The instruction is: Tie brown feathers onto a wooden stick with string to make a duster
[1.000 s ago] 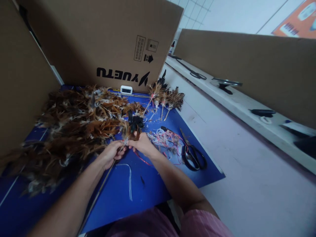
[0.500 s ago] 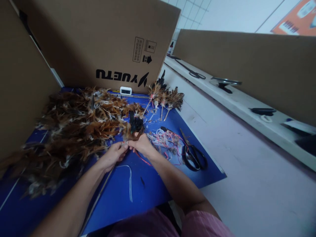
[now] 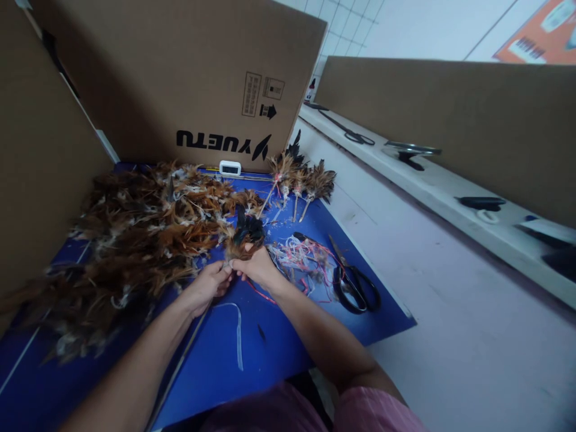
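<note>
A feather duster point(image 3: 248, 230) with dark and brown feathers at its tip is between my hands, its long thin stick point(image 3: 185, 355) slanting down toward me. My left hand point(image 3: 207, 288) is closed around the stick just under the feathers. Beside it, my right hand point(image 3: 258, 266) pinches at the base of the feathers, fingertips touching those of my left hand. What lies under the right fingertips is partly hidden. A red string point(image 3: 261, 293) trails out below the right hand. On the blue board a clear plastic strip point(image 3: 239, 336) lies in front of my hands.
Rows of brown feather bundles point(image 3: 153, 234) cover the board's left side. Several short feathered sticks point(image 3: 297, 180) lie at the back right. Tangled pink and white string point(image 3: 306, 255) and black-handled scissors point(image 3: 353, 291) lie to the right. Cardboard point(image 3: 202, 78) stands behind, near a small white digital display point(image 3: 230, 168).
Both hands stay at nearly the same spot on the duster, with only slight finger movement. The dark feathers are tilted a little differently, and the whole view has shifted slightly.
</note>
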`<move>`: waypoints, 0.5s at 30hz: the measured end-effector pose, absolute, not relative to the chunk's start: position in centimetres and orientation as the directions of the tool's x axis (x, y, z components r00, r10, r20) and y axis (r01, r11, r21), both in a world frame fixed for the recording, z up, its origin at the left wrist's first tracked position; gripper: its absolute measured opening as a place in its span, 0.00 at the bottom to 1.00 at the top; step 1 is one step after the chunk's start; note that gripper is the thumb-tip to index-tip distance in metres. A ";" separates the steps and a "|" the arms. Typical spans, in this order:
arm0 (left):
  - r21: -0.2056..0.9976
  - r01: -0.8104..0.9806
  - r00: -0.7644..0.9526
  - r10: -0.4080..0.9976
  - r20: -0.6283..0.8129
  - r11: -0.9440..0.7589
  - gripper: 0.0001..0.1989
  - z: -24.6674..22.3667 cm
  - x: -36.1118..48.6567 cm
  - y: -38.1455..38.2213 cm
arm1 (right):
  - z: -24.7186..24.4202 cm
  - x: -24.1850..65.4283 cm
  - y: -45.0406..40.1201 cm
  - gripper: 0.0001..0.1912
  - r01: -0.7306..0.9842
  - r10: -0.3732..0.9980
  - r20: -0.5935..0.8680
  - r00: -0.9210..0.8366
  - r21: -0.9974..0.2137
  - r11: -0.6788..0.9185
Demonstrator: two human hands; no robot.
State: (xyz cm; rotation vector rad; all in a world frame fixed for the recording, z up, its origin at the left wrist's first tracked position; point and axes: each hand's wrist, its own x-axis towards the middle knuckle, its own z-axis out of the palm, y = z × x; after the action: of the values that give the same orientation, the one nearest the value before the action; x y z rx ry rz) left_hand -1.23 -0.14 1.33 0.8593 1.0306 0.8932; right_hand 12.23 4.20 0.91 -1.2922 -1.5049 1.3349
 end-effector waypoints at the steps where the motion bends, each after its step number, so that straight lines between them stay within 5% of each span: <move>1: 0.899 -0.203 0.254 0.907 -0.335 0.388 0.18 1.4 -1.2 -0.2 | 0.9 12.2 4.2 0.06 0.208 0.971 -0.090 -0.222 -0.977 -0.043; 11: 0.876 -0.260 0.238 0.906 -0.349 0.406 0.19 1.6 -1.2 -0.1 | 1.3 12.2 4.1 0.06 0.241 0.966 -0.037 -0.257 -0.970 0.027; 15: 0.855 -0.289 0.218 0.899 -0.380 0.431 0.17 1.3 -1.2 0.1 | 3.3 12.8 4.6 0.07 0.309 0.977 0.111 -0.184 -0.937 0.165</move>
State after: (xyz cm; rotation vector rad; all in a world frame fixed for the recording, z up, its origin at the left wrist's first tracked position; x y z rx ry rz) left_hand -1.19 0.05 1.28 0.7310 1.0293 0.9320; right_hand 12.82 4.61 3.30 -1.2532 -1.6376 1.0469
